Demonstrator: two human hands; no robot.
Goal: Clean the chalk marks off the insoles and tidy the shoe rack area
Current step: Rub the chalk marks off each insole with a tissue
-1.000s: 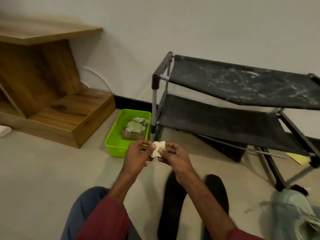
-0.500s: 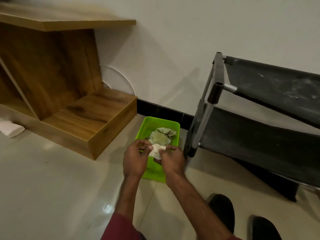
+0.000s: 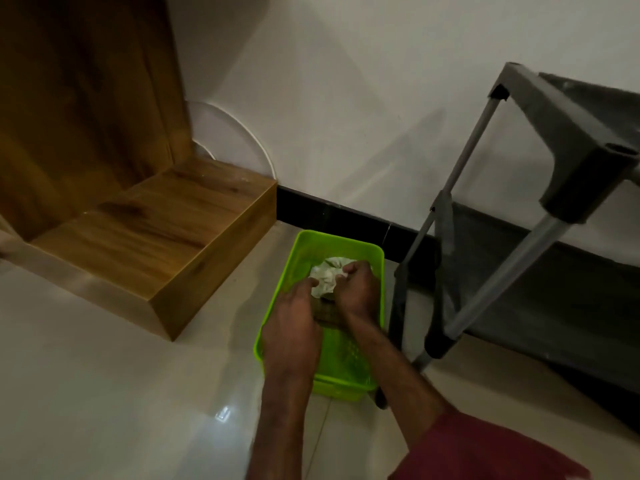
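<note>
- Both hands down inside green bin [image 3: 341, 242], just beside rack [image 3: 571, 157].
- Right hand [image 3: 356, 289]: fingers curled round crumpled wipe [image 3: 323, 280], which sits in the bin toward its far end.
- Left hand [image 3: 292, 329]: fingertips at the wipe's edge. Pinching or only touching, cannot tell (dim, blurred).
- Insoles out of view, so their state is unknown.
- Judged: spent wipe being binned. Rack cloth possibly chalk-smeared, so tidying is likely unfinished.
</note>
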